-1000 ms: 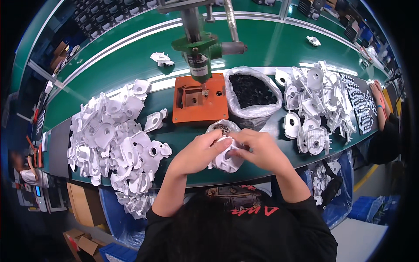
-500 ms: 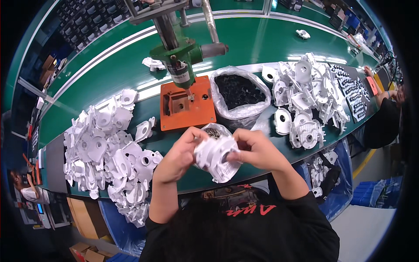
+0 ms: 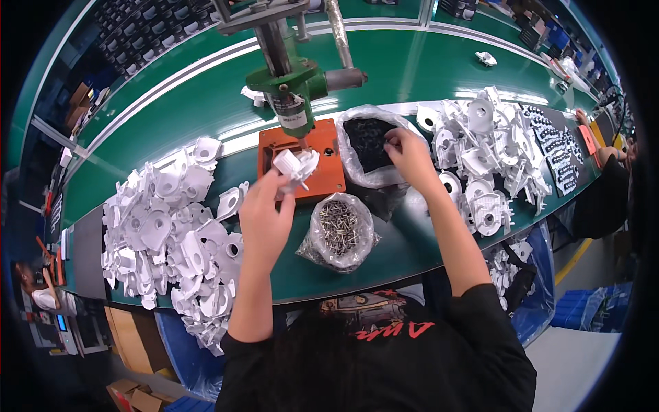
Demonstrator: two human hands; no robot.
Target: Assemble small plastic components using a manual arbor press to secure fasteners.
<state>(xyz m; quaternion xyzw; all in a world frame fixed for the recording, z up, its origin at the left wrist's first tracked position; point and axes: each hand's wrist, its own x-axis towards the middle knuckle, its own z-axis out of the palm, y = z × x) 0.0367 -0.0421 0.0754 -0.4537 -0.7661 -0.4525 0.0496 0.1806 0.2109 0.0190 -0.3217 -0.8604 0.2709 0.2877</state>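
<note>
My left hand grips a white plastic housing part and holds it over the front of the orange fixture block, below the head of the green press. At the right edge of a clear plastic bag of small black parts, my right hand has its fingertips drawn together. Whatever is between those fingertips is too small to make out. Nearer to me, a second clear bag holds many small metal screws.
Heaps of white housings lie on the left of the green table, and more housings on the right. Farther right, a dark mat carries rows of small parts. A co-worker's arm shows at the far right.
Both hands were together on the white housing above the screw bag. Now the left has carried it forward to the fixture; the right has let go and moved to the black parts' bag.
</note>
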